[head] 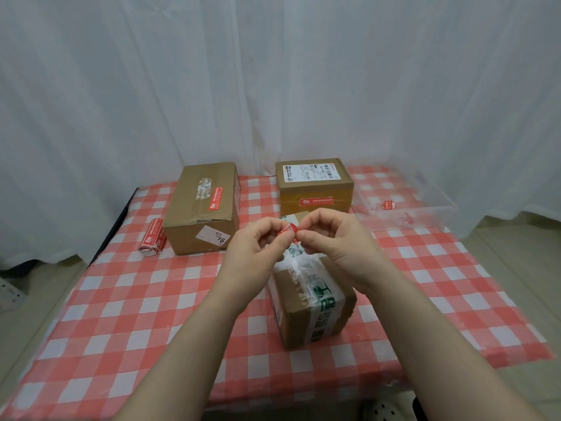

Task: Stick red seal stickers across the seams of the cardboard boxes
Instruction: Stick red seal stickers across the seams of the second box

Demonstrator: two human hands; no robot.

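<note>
Both forearms reach in from the bottom edge over the checked surface (121, 329), meeting above the near box (315, 311). At far left a sticker stack (152, 238) lies close to the surface's left edge, just beside the left box (194, 226). That box stands toward the back and carries a left seal (216, 198) on its top, near the right edge. A strip of cloth separates it from the right box (314, 191).

The left hand (252, 250) pinches the left end of a red sticker (288, 231) between thumb and forefinger, its other fingers curled. The sticker is held in the air over the near box's far end, not touching it. The right hand (331, 241) pinches the sticker's right end in the same way.

The near box stands at an angle, wrapped in green-printed tape, well apart from the front edge. A right seal (317, 202) runs across the right box's front face. Furthest right, a clear tray (437, 208) sits at the back corner with a red scrap (389, 205) inside.
</note>
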